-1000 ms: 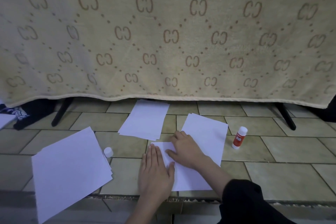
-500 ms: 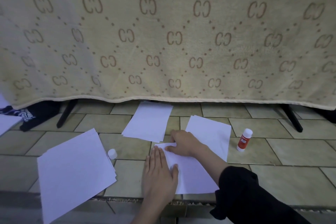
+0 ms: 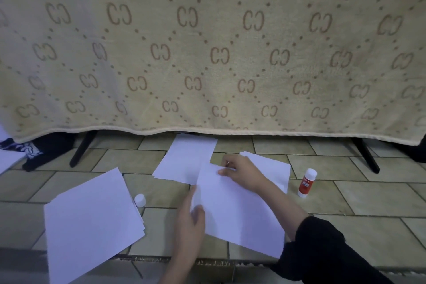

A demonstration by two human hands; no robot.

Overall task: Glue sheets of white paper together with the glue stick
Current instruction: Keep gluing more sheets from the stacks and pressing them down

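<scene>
A white sheet [image 3: 239, 212] is lifted off the tiled floor, held by both hands. My left hand [image 3: 190, 221] grips its left edge, thumb on top. My right hand [image 3: 242, 173] pinches its far top edge. Under my right hand lies another white sheet [image 3: 274, 166]. A red and white glue stick [image 3: 306, 182] stands upright to the right of the sheets, with no cap on. Its white cap [image 3: 140, 199] sits on the floor left of my left hand.
A stack of white paper [image 3: 92, 221] lies at the near left. Another few sheets [image 3: 186, 159] lie farther back by the hanging beige blanket [image 3: 207, 53]. Black stand legs [image 3: 81, 150] reach the floor on both sides. A paper corner and dark cloth are at far left.
Both hands were pressing flat on the sheet; now they grip its edges and have lifted it off the floor, tilted toward the left.
</scene>
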